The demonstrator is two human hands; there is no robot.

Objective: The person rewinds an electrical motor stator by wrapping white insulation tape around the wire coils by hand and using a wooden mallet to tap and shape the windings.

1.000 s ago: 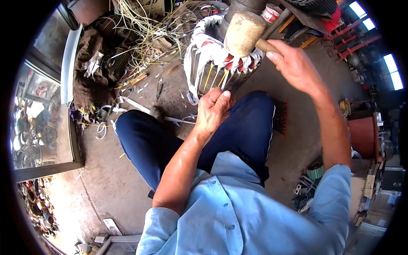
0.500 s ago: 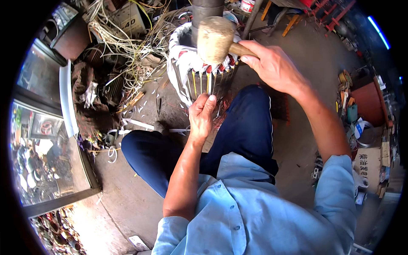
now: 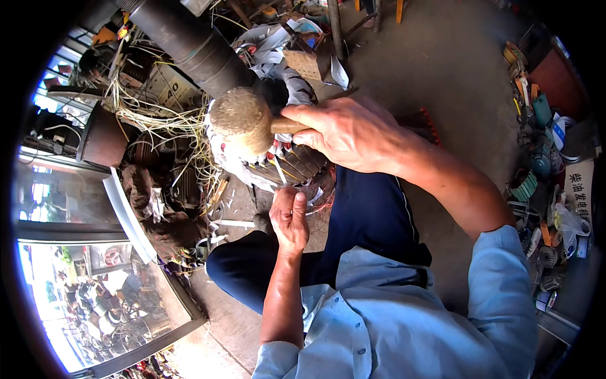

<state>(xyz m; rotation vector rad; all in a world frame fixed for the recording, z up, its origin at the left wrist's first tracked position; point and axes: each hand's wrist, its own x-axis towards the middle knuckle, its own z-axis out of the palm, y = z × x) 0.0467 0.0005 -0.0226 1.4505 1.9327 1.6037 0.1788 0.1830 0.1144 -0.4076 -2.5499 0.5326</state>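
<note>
My right hand (image 3: pixel 356 132) is closed round the short wooden handle of a mallet (image 3: pixel 240 120), whose thick pale head hides part of the windings. Below that head stands a slotted motor core (image 3: pixel 309 165) with a thick dark shaft (image 3: pixel 196 54), red and white winding ends and yellow strips in its slots. White cloth or sheet (image 3: pixel 224 158) wraps its left side. Just in front of the core, my left hand (image 3: pixel 290 218) is closed with the thumb up, pinching the lower end of a narrow white strip (image 3: pixel 279 170) that runs up to the windings.
Tangled pale wire (image 3: pixel 161 107) and scrap crowd the left, beside a glass panel (image 3: pixel 113 303). A perforated wooden block (image 3: pixel 303 63) lies behind the core. Tools, parts and a cardboard box (image 3: pixel 577 186) line the right side. White scraps (image 3: pixel 233 223) litter the floor.
The view has swung, so the shaft now slants to the upper left. My right hand and mallet are lower and nearer the winding ends. My left hand keeps its pinch at the core's front.
</note>
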